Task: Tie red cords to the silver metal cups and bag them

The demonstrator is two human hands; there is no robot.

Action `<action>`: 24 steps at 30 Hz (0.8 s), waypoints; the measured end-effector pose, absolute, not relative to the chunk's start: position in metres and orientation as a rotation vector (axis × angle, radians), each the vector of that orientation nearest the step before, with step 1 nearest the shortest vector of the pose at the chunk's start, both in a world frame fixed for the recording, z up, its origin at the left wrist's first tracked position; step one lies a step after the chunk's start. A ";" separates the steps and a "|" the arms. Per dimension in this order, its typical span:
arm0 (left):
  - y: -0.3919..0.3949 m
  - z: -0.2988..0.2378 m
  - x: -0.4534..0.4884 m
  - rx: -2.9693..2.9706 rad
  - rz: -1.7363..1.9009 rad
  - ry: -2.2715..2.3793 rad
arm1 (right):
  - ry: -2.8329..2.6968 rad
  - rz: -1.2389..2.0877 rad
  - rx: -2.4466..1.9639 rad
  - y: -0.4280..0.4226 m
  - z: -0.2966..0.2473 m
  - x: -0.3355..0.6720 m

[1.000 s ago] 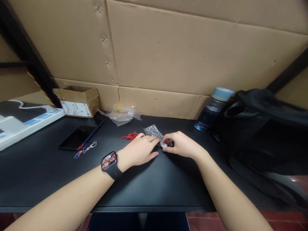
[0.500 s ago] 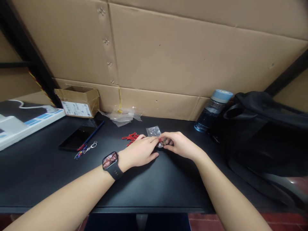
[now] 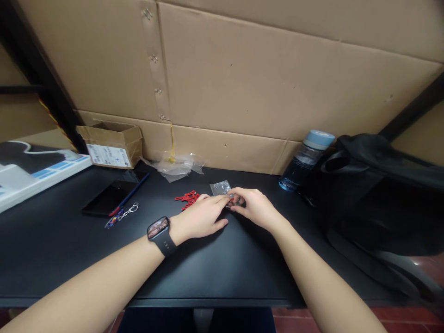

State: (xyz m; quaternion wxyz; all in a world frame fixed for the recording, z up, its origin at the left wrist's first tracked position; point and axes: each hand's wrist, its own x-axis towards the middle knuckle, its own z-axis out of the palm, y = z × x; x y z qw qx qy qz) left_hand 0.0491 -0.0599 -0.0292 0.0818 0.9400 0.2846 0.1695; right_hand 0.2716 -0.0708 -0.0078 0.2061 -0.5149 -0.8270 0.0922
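My left hand (image 3: pixel 201 217), with a black smartwatch (image 3: pixel 160 233) on the wrist, rests on the black table (image 3: pixel 222 273), fingers together and pointing at a small part between both hands. My right hand (image 3: pixel 255 208) is curled in a pinch on that small red and silver piece (image 3: pixel 233 200), too small to name. A small clear plastic bag (image 3: pixel 220 187) lies just behind the fingertips. A little pile of red clips (image 3: pixel 187 198) sits left of the bag, close to my left hand.
A dark phone (image 3: pixel 109 196), a blue pen (image 3: pixel 130 196) and a key ring (image 3: pixel 126 212) lie at left. An open cardboard box (image 3: pixel 111 145), crumpled clear plastic (image 3: pixel 176 164), a blue water bottle (image 3: pixel 305 159) and a black bag (image 3: pixel 374 185) line the cardboard wall.
The silver ring seen a second ago is now hidden between my fingers. Both hands have closed in on the small piece and edged slightly toward the bag.
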 end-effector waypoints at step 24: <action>-0.069 -0.023 0.052 2.871 0.569 0.858 | -2.364 0.083 -1.434 -0.069 -0.010 0.267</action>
